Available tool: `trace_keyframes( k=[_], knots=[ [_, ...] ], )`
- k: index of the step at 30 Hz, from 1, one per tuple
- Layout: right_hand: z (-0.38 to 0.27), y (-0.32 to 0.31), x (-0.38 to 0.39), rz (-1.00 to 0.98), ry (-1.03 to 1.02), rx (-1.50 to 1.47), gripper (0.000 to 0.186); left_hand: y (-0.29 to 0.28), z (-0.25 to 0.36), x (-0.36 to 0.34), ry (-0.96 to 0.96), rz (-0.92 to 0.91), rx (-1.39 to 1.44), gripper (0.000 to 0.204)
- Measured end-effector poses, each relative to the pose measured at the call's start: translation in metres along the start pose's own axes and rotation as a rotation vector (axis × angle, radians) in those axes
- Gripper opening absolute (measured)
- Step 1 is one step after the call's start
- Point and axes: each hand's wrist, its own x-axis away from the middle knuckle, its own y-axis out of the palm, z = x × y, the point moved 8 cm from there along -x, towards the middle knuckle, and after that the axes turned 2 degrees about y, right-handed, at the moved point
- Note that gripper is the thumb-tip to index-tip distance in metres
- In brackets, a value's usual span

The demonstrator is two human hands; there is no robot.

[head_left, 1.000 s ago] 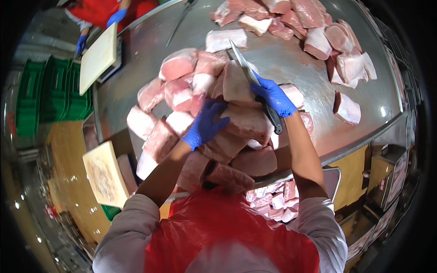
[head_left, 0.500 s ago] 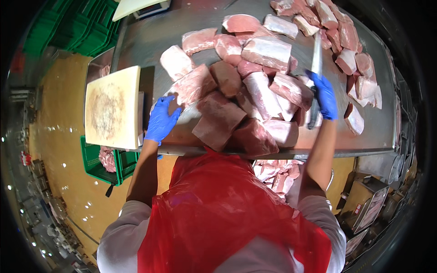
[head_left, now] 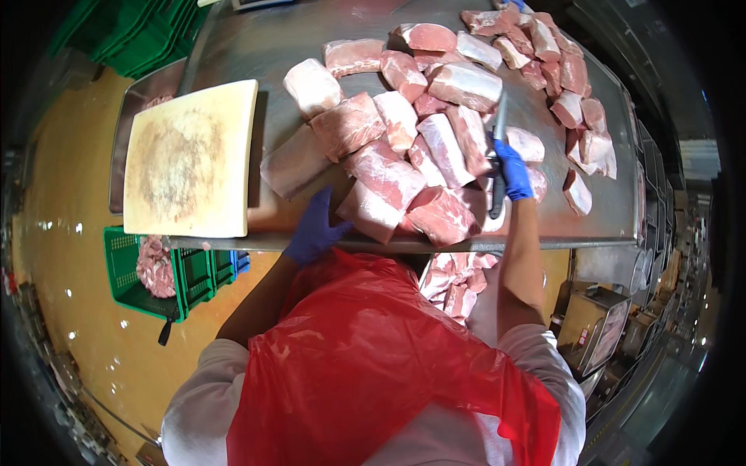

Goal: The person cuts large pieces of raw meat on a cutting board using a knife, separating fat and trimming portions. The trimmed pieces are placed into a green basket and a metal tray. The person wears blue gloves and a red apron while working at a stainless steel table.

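Observation:
My right hand (head_left: pixel 514 172), in a blue glove, is closed round the dark handle of a knife (head_left: pixel 501 116). Its pale blade points away from me over the meat. My left hand (head_left: pixel 312 231), gloved in blue too, is at the table's front edge with thumb and fingers apart and nothing in it. Just right of it lies a thick cut of raw meat (head_left: pixel 374 210); beyond its fingertips is a shaded meat piece (head_left: pixel 294 165). Several more blocks of pink meat (head_left: pixel 441 216) with pale fat heap between my hands.
A stained white cutting board (head_left: pixel 190 163) sits at the metal table's (head_left: pixel 233 62) left end. Below it stands a green crate (head_left: pixel 120 268) with meat scraps. More meat (head_left: pixel 571 74) lies far right, near another person's gloved hand (head_left: pixel 514 3). Meat (head_left: pixel 458 283) also lies below the table edge.
My left hand has moved right and toward me, to the front edge. The right hand has come left and nearer with the knife. Meat pieces in the heap lie differently; the view has shifted.

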Motion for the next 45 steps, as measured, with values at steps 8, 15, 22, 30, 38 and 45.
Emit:
trace_keyframes(
  k=[8, 15, 22, 30, 38, 45],
  knots=[
    [-0.003, 0.082, 0.019, -0.024, -0.167, 0.11, 0.035, 0.01, -0.032, -0.055, 0.063, 0.101, 0.282, 0.103],
    [0.005, 0.086, 0.123, 0.009, -0.069, -0.115, 0.037, -0.021, -0.058, -0.093, -0.085, 0.348, 0.646, 0.022],
    [0.072, 0.214, 0.126, -0.141, 0.025, -0.274, 0.026, 0.017, -0.106, -0.114, -0.53, 0.734, 0.721, 0.082],
    [0.099, 0.198, 0.101, -0.1, -0.011, -0.835, 0.029, 0.006, -0.059, -0.105, -0.553, 0.497, 0.873, 0.079],
    [0.077, 0.203, 0.158, -0.358, -0.054, -1.097, 0.031, -0.116, 0.055, 0.007, 0.145, 0.406, 0.891, 0.088],
    [-0.084, 0.364, 0.201, -0.944, -0.167, -0.898, 0.023, -0.264, 0.026, 0.073, -0.057, 0.668, 0.917, 0.078]
  ],
)
